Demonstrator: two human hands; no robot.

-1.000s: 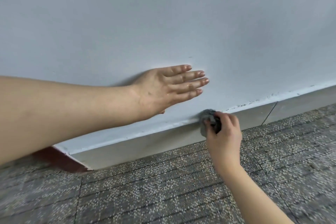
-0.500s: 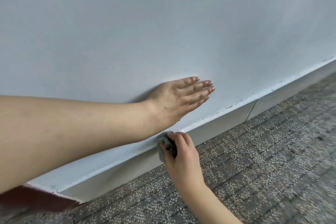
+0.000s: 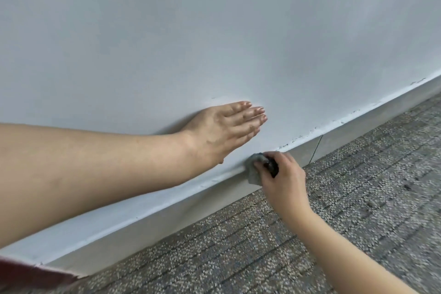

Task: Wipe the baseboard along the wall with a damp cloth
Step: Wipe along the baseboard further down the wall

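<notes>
The right hand (image 3: pixel 282 182) grips the cloth (image 3: pixel 253 167) against the baseboard (image 3: pixel 167 216) running rightward (left hand (image 3: pixel 224 129) flat, open on wall (image 3: pixel 214 31)).

1. My left hand (image 3: pixel 229 126) lies flat on the pale wall (image 3: pixel 214 31), fingers together, just above the baseboard (image 3: pixel 167 217).
2. My right hand (image 3: pixel 281 179) is closed around a grey cloth (image 3: pixel 254 169), pressing it against the baseboard's top edge and face.
3. The baseboard runs diagonally, rising toward the right; a vertical joint (image 3: pixel 316 148) shows just right of the cloth.
4. Speckled grey carpet (image 3: pixel 358 198) meets the baseboard's lower edge.
5. A dark red patch (image 3: pixel 31 274) sits at the baseboard's lower-left end.
</notes>
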